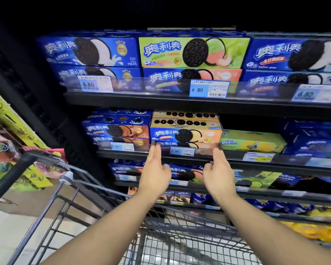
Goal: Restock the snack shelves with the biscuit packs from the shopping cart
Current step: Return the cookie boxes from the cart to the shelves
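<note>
Shelving [161, 100] of dark metal fills the view, its tiers packed with boxed sandwich biscuits behind clear front rails. Below it, nearest the camera, stands the wire shopping cart [180, 245], its handle off to the left. On the top tier, blue packs flank a green-fronted pack [193, 52] that lies on a blue-and-peach one. On the second tier a stack of orange-fronted biscuit packs [185, 135] sits between blue-and-brown packs [118, 131], touching on its left, and a single, lower lime pack [252, 142] just beside it on the right. Both bare forearms reach over the cart to that orange stack. The left hand [155, 173] has straight fingers held together, tips at the stack's lower left corner. The right hand [218, 173] is relaxed, forefinger raised to the lower right corner, the other fingers loosely bent. Neither grips anything; whether the tips touch the packs or only the rail is too blurred to tell. Between the hands a small blue price tag [182, 151] reads 6 80
</note>
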Demonstrator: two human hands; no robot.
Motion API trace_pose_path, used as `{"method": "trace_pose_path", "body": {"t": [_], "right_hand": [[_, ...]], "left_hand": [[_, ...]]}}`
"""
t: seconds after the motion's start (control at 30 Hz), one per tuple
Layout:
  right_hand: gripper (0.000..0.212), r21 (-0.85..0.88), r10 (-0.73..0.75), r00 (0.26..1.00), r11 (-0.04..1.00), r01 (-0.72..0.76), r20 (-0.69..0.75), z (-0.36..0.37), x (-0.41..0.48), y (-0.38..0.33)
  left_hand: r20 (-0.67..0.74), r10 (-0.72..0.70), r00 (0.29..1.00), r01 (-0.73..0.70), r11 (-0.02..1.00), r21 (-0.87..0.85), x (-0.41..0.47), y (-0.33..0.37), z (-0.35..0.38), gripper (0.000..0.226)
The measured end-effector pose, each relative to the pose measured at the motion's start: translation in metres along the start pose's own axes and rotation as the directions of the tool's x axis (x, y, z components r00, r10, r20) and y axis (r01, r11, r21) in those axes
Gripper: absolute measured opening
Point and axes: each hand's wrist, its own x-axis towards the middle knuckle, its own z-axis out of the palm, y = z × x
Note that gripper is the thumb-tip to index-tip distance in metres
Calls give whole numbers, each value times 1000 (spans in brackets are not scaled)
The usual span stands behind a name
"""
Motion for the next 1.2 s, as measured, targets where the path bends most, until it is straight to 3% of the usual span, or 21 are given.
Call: {"method": "trace_pose_path", "body": {"t": [0.37, 0.5, 0.6, 0.77, 1.0, 1.2], "right_hand": [[15, -69, -22, 1000, 997, 23, 18, -7, 2, -5], [46, -166, -114, 991, 981, 102, -70, -6, -11, -12], [58, -203, -289, 955, 933, 296, 67, 3, -20, -30], [64, -269, -456, 817, 787, 555, 352, 31, -20, -67], [68, -286, -453, 812, 776, 563, 368, 65, -14, -92], [67, -293, -456, 809, 769, 568, 370, 71, -13, -97]], "left_hand": [[-32, 25, 999, -20, 988, 155, 9, -2, 1, 68], [-50, 36, 998, -29, 991, 132, 5, -10, -16, 68], [-94, 31, 995, -19, 992, 123, 7, -17, -33, 67], [-164, 38, 986, -9, 985, 175, 17, -35, -59, 67], [-213, 107, 971, -69, 981, 181, 24, -63, -76, 72], [-278, -3, 961, 23, 997, 68, 36, -74, -93, 81]]}}
